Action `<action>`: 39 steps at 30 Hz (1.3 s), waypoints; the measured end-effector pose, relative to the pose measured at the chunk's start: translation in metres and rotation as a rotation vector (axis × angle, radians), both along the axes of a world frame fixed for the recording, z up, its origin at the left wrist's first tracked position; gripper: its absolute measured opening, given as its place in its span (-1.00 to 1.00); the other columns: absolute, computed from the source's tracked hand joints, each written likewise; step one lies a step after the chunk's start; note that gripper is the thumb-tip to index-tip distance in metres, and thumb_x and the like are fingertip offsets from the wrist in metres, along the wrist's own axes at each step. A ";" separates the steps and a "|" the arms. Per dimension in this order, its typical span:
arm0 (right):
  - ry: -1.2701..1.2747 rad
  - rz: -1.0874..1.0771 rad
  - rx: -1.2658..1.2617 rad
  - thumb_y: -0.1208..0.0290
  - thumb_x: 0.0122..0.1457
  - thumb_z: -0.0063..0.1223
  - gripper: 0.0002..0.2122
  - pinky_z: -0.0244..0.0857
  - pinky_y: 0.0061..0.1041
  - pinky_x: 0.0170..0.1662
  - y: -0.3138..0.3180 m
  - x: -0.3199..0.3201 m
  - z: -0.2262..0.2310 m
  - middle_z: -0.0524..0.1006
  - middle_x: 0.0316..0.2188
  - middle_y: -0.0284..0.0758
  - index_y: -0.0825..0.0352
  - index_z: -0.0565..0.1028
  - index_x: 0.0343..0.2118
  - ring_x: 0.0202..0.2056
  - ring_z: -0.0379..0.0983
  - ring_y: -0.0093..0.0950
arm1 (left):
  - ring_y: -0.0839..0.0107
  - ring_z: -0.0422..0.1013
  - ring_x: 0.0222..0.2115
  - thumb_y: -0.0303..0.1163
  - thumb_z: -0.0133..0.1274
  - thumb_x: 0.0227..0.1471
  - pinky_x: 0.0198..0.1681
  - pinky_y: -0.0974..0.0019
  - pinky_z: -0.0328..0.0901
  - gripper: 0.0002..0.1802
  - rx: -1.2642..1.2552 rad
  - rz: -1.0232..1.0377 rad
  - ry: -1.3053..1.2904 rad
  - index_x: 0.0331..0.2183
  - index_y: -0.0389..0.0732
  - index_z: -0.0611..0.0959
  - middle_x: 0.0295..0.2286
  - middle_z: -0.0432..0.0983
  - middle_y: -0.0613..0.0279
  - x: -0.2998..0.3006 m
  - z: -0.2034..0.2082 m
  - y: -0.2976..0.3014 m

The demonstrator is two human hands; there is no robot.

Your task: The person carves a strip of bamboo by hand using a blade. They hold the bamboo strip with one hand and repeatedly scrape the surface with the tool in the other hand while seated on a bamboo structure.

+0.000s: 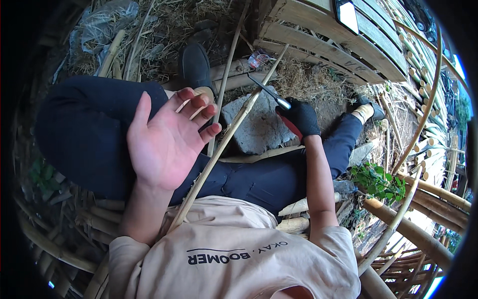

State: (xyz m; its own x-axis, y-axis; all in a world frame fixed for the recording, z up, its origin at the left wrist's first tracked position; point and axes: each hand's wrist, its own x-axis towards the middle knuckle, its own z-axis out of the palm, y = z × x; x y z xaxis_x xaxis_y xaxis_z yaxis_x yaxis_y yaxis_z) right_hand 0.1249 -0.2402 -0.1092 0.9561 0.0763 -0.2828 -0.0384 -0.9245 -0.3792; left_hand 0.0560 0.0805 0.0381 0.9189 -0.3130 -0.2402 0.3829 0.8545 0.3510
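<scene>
My bare left hand (168, 142) is raised with its palm up and fingers apart, holding nothing. A long split bamboo stick (211, 164) runs slantwise from against my shirt, past the left hand's fingertips and over my lap, its far end beyond the stone. My right hand (300, 119), in a black glove with red at the palm, is closed around a knife (268, 89) with a narrow dark blade. The blade points away to the left and crosses the stick near its far end in this view; whether they touch I cannot tell. Beneath them lies a rough grey stone block (259, 127).
My legs (244, 184) are spread around the stone. A wooden crate (323, 42) stands at the far side, with a phone-like dark-edged object (346, 16) on it. Bamboo poles (423, 239) are at the right, near a leafy plant (381, 182). Clear plastic (107, 22) lies far left.
</scene>
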 end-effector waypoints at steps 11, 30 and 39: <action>-0.063 -0.001 0.014 0.04 0.11 0.26 -0.65 0.45 -0.16 -0.16 -0.004 0.001 -0.007 0.64 -0.32 -0.08 0.15 0.64 -0.14 -0.23 0.59 -0.04 | 0.57 0.05 -0.50 0.34 -0.36 0.28 -0.60 0.53 -0.12 -0.26 0.240 -0.047 -0.064 -0.14 -0.24 0.40 -0.37 0.17 0.35 -0.001 -0.011 -0.003; -0.067 0.015 0.044 -0.03 0.08 0.24 -0.62 0.47 -0.19 -0.12 -0.008 0.004 -0.010 0.66 -0.29 -0.16 0.05 0.65 -0.10 -0.23 0.61 -0.09 | -0.08 0.49 -0.24 -0.29 -0.16 0.34 -0.14 -0.15 0.26 -0.58 2.066 -0.795 -0.643 -0.43 -0.32 0.64 -0.39 0.58 -0.09 -0.018 -0.042 -0.031; -0.084 0.037 0.071 -0.02 0.08 0.24 -0.64 0.48 -0.21 -0.14 -0.009 0.003 -0.008 0.67 -0.31 -0.18 0.07 0.67 -0.15 -0.27 0.62 -0.11 | 0.22 0.60 -0.51 -0.27 -0.13 0.38 -0.48 0.15 0.44 -0.58 1.745 -0.649 -0.486 -0.43 -0.39 0.53 -0.48 0.59 -0.04 -0.015 -0.059 -0.023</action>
State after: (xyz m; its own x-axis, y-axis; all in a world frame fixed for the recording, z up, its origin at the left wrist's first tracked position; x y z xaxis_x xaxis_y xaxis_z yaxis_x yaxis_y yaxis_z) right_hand 0.1278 -0.2489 -0.1173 0.9725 0.1286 -0.1941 0.0296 -0.8952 -0.4446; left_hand 0.0406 0.0573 -0.0207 0.8526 -0.3155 -0.4165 0.0708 -0.7201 0.6903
